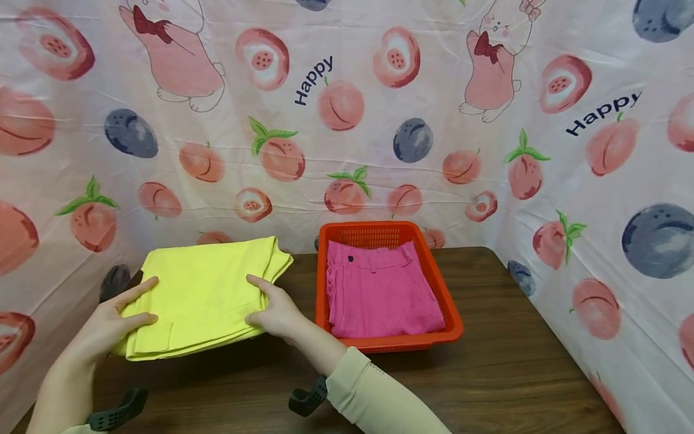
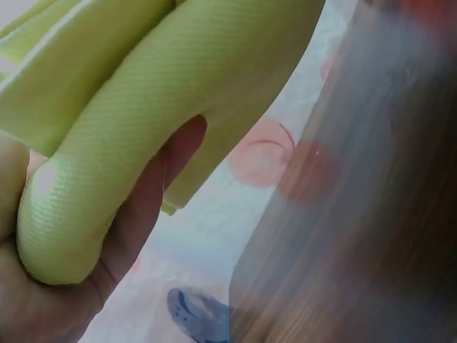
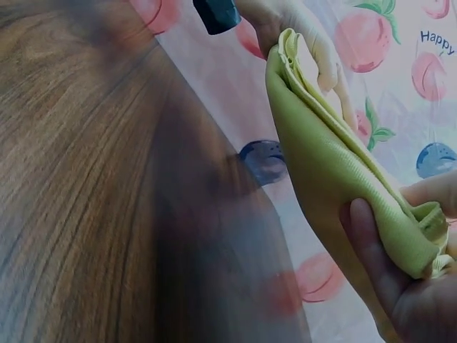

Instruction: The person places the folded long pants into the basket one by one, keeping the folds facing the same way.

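Note:
A folded yellow garment (image 1: pixel 200 289) of twill cloth is held up over the left part of the table, several layers thick and lying nearly flat. My left hand (image 1: pixel 100 328) grips its left edge, thumb on top and the lower fingers hidden beneath. At the opposite edge my right hand (image 1: pixel 279 310) pinches the layers. In the left wrist view the rounded fold of the yellow cloth (image 2: pixel 136 121) sits deep between thumb and fingers. The right wrist view shows the garment (image 3: pixel 321 157) edge-on, tilted, with both hands on it.
Right of the garment, a red plastic basket (image 1: pixel 452 322) stands on the dark wooden table (image 1: pixel 504 361). Folded pink pants (image 1: pixel 385 295) with a waistband and dark button lie inside. A peach-print cloth (image 1: pixel 358 150) hangs behind and along both sides.

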### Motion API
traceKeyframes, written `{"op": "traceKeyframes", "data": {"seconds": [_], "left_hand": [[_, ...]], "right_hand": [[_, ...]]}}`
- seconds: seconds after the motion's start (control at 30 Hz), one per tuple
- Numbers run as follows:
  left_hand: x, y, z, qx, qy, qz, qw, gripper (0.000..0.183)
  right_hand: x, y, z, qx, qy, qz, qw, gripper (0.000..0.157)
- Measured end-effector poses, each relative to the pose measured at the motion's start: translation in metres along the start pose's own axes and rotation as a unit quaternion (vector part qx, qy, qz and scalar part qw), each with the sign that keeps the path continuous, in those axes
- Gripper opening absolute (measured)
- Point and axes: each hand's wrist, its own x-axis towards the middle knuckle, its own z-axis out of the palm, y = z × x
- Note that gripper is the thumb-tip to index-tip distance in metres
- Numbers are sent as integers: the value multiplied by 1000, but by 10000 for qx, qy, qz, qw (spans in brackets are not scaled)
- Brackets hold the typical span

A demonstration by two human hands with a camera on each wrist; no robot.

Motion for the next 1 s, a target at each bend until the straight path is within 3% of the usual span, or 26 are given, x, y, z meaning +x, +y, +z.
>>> {"op": "traceKeyframes", "data": {"seconds": [0.2, 0.67, 1.0], "left_hand": [[3, 8, 10, -254, -121, -93, 9996, 71], [13, 30, 42, -1204, -149, 201, 9924, 72], [13, 42, 65, -1973, -245, 488, 9788, 74]], "right_hand": [[-1, -4, -13, -213, -30, -149, 9997, 77], [-12, -17, -63, -39, -342, -408, 9986, 75], [-26, -21, -84, 116, -275, -658, 9974, 74]]}}
